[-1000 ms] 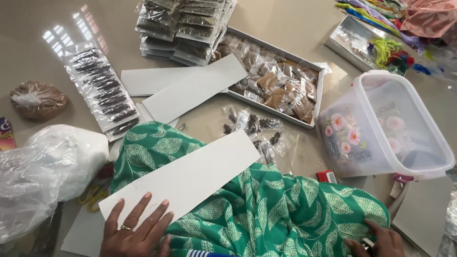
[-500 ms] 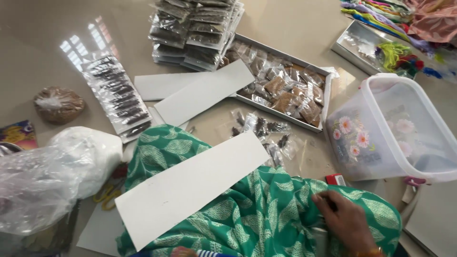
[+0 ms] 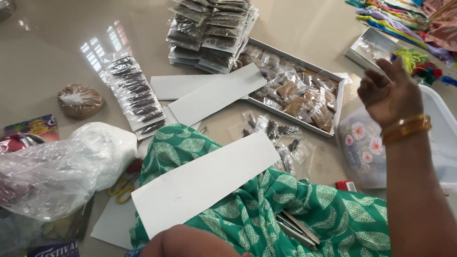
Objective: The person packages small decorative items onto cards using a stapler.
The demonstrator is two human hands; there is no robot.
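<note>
A long white card strip (image 3: 204, 183) lies slantwise on the green leaf-patterned cloth (image 3: 304, 209) over my lap. My right hand (image 3: 388, 90), with gold bangles at the wrist, is raised above the clear plastic box with a flower print (image 3: 362, 147); its fingers are curled and its back faces me, so the palm is hidden. My left hand (image 3: 188, 242) shows only as a rounded edge at the bottom, just below the card strip. A metal tool (image 3: 297, 228) rests on the cloth beside my right forearm.
A flat tray of small brown packets (image 3: 335, 102) and a stack of dark packets (image 3: 209, 33) lie ahead. Loose packets (image 3: 281, 135), two white cards (image 3: 214, 93), a packet-covered card (image 3: 133, 97), plastic bags (image 3: 52, 176), yellow scissors (image 3: 121, 188), coloured threads (image 3: 404, 24).
My right hand rose from my lap to above the plastic box. My left hand slid off the card strip toward the bottom edge. The view moved closer and shifted.
</note>
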